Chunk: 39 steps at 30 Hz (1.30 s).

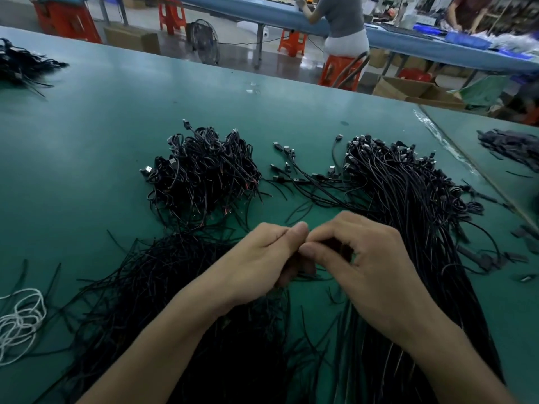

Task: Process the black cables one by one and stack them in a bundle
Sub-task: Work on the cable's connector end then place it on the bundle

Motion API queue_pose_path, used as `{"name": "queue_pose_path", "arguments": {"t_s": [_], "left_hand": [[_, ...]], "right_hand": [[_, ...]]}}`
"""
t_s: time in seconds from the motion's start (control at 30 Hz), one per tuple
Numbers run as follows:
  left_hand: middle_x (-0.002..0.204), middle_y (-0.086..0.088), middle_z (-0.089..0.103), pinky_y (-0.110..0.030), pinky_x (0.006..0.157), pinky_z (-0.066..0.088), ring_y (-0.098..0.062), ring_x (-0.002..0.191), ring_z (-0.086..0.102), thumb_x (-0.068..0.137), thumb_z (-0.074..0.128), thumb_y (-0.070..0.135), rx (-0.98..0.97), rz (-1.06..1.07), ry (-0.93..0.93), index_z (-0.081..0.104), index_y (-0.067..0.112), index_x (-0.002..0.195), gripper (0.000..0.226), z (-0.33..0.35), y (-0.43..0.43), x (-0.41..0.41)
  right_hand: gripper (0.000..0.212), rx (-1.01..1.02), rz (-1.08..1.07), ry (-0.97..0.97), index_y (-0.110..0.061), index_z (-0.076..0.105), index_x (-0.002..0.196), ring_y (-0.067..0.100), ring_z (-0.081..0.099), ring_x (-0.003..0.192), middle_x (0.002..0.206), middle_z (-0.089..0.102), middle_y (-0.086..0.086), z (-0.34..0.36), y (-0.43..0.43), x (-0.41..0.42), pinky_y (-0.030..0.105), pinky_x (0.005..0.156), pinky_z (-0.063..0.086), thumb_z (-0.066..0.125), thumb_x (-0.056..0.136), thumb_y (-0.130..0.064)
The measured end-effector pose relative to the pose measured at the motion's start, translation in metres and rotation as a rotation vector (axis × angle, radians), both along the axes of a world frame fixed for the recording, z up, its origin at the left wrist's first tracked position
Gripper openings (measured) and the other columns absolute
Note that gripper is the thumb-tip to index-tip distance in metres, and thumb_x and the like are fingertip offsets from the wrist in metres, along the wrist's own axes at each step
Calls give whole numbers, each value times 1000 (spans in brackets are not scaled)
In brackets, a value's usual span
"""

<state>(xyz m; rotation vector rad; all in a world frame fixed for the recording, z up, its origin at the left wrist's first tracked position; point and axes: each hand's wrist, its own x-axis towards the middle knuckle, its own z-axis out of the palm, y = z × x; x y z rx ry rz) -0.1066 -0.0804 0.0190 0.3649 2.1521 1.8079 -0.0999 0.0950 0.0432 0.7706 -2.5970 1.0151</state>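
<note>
Black cable [332, 246] pinched between left hand [262, 258] and right hand [364, 258]

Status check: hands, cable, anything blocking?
Left hand and right hand pinched together on a black cable, mostly hidden. Coiled pile ahead left, straight bundle right. Nothing blocking.

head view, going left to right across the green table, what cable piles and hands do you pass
white cord coil → tangled black cable heap → left hand → right hand → long black cable bundle → dark pile at the far right
</note>
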Motion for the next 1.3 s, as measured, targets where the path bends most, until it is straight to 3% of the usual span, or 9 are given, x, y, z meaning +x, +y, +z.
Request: {"name": "queue_pose_path", "arguments": {"t_s": [0.17,0.33,0.47,0.63,0.73,0.9,1.03,1.13,1.3], "left_hand": [[51,7,39,-15,37,30,-5,39,30,92,41,63,181,-173,-274,50,26,58,51,6,-10,5],[57,4,49,-13,47,37,-9,48,43,93,40,56,163,-105,-186,41,23,54,51,6,-5,3],[56,-1,38,-16,52,32,-14,54,38,99,40,51,71,71,-63,47,17,50,60,0,2,3],[100,-21,72,-32,52,57,-27,73,73,104,34,46,465,-65,-432,67,14,111,47,3,10,9],[63,-9,67,-18,35,41,-14,37,54,99,32,65,400,-77,-480,69,12,88,66,-2,10,7],[51,7,39,-13,32,24,-5,35,27,95,40,66,275,104,-337,62,23,64,58,-11,4,-1],[48,4,34,-14,32,24,-7,33,28,93,41,65,429,299,-261,45,25,52,58,-15,-2,-9],[48,2,44,-19,32,32,-12,34,39,89,39,69,450,408,-212,42,27,49,58,-17,0,-9],[44,1,41,-16,30,26,-10,30,31,97,38,62,460,432,-152,46,26,53,58,-22,0,-9]], "right_hand": [[9,-311,112,-320,-24,65,84,17,70,80,84,72,-2,-5,-2,-6,34,74,58,72,85,-29],[14,-243,140,-392,-26,63,86,21,68,73,80,72,-1,-2,2,-11,43,71,57,70,89,-38],[12,-189,76,-263,-29,59,81,5,54,60,72,63,-12,-2,-3,-10,23,57,49,64,89,-36],[11,-221,44,-163,-28,57,82,11,62,67,80,66,-11,-3,-12,-10,25,60,51,65,89,-33],[15,-255,21,-177,-29,58,79,6,57,58,72,64,-13,-4,-10,-14,19,52,46,67,91,-33],[25,-265,-93,-321,-26,57,81,25,58,66,70,65,0,-17,-1,-17,41,62,51,58,90,-49],[53,210,-107,-555,-28,57,79,6,56,57,72,63,-3,-38,7,-3,27,53,49,48,76,-80],[49,621,-116,-641,-22,60,74,10,59,59,69,63,-4,-58,6,7,27,53,50,62,78,-71],[29,531,-135,-668,-14,66,76,12,54,51,65,62,-2,-62,-1,6,28,50,48,64,90,-40]]}}
